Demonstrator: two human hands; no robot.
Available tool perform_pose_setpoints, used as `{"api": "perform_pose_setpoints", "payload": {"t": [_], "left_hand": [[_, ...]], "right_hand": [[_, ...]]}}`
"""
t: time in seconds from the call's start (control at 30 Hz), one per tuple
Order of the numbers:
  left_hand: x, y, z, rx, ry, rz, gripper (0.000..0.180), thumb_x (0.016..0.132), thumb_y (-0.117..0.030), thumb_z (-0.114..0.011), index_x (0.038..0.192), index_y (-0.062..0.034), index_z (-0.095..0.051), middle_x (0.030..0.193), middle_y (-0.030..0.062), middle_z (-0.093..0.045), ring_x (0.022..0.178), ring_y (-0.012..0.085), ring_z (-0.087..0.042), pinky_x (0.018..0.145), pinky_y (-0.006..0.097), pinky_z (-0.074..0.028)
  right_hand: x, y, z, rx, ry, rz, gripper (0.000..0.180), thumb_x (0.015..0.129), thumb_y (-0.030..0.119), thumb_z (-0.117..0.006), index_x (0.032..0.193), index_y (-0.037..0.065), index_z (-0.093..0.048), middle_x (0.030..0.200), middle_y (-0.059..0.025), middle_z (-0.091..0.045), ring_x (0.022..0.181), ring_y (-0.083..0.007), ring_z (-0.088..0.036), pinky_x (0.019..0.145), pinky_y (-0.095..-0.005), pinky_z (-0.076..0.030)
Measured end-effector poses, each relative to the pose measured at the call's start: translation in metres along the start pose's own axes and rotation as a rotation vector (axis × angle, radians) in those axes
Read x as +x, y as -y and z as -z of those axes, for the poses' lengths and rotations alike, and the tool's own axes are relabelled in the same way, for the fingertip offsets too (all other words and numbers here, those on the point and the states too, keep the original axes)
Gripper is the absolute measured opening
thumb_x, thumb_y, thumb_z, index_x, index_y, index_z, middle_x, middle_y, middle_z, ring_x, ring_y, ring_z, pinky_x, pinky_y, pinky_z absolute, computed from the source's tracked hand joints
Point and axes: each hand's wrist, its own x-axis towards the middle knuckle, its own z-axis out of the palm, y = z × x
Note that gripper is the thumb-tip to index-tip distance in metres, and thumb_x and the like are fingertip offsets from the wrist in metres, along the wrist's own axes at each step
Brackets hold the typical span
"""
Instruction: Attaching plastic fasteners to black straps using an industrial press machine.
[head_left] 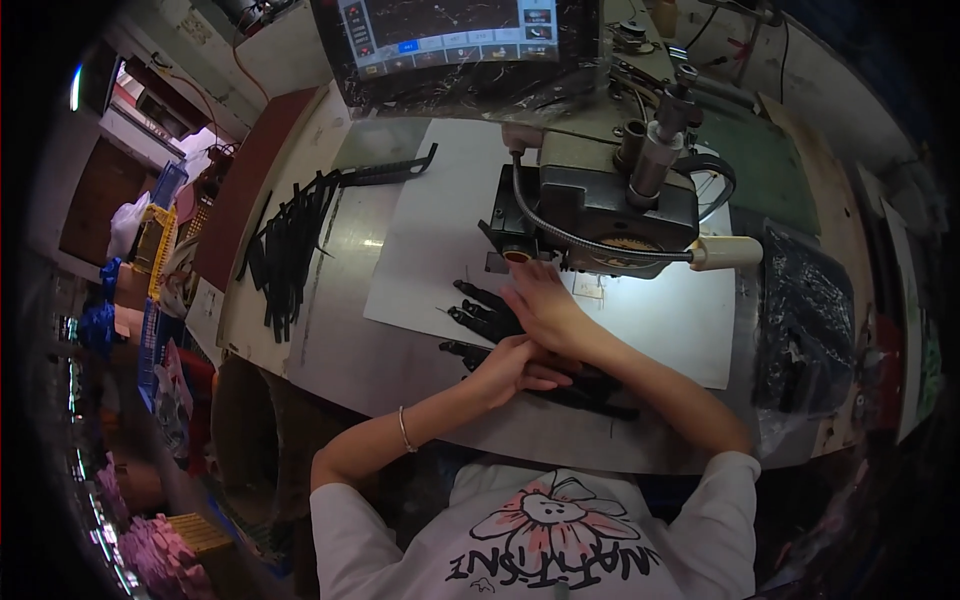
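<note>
My right hand (545,308) reaches from the right across the white sheet (420,230), its fingers stretched out flat below the black machine head (590,215). Just nearer to me, beneath the right wrist, is my left hand (525,367), closed with its fingers curled. What it holds, if anything, is hidden. Bunches of black strips (485,315) lie beside and partly under both hands. More black strips (590,400) stick out below them. A small lamp (518,256) on the machine sits right by my right fingertips.
A heap of loose black strips (285,260) lies on the metal table (345,270) at left. From the machine's right side juts a cream handle (725,252). Dark plastic packaging (808,330) lies at right. Behind stands a lit screen (455,35) under clear film.
</note>
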Motion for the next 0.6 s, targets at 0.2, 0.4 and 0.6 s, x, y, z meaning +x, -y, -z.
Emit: {"api": "perform_pose_setpoints", "payload": {"t": [0.2, 0.4, 0.6], "left_hand": [[-0.025, 0.000, 0.013, 0.110, -0.077, 0.019, 0.018, 0.092, -0.028, -0.046, 0.095, -0.0099, -0.047, 0.093, 0.0147, -0.064, 0.072, 0.0170, -0.065, 0.058, 0.023, -0.052], [-0.048, -0.006, 0.052, 0.416, -0.211, -0.202, 0.018, 0.093, -0.023, -0.045, 0.090, -0.0055, -0.048, 0.078, 0.0117, -0.062, 0.059, 0.0135, -0.062, 0.050, 0.022, -0.049], [-0.069, -0.032, 0.107, 0.706, -0.633, -0.631, 0.019, 0.094, -0.020, -0.045, 0.083, -0.0050, -0.050, 0.057, -0.0017, -0.043, 0.048, 0.0047, -0.043, 0.044, 0.020, -0.033]], "right_hand": [[0.048, -0.040, -0.055, 0.244, 0.352, -0.316, 0.034, 0.089, 0.032, -0.039, 0.094, 0.005, -0.059, 0.098, -0.0142, -0.062, 0.096, -0.0269, -0.057, 0.083, -0.0361, -0.041], [0.042, -0.027, -0.047, 0.131, 0.117, -0.067, 0.022, 0.081, 0.007, -0.042, 0.097, 0.000, -0.055, 0.094, -0.0256, -0.057, 0.092, -0.0375, -0.056, 0.079, -0.0442, -0.043], [-0.042, 0.021, 0.038, 0.398, -0.264, -0.101, 0.014, 0.074, 0.006, -0.066, 0.083, 0.002, -0.056, 0.077, -0.0120, -0.059, 0.069, -0.0270, -0.060, 0.060, -0.0330, -0.048]]}}
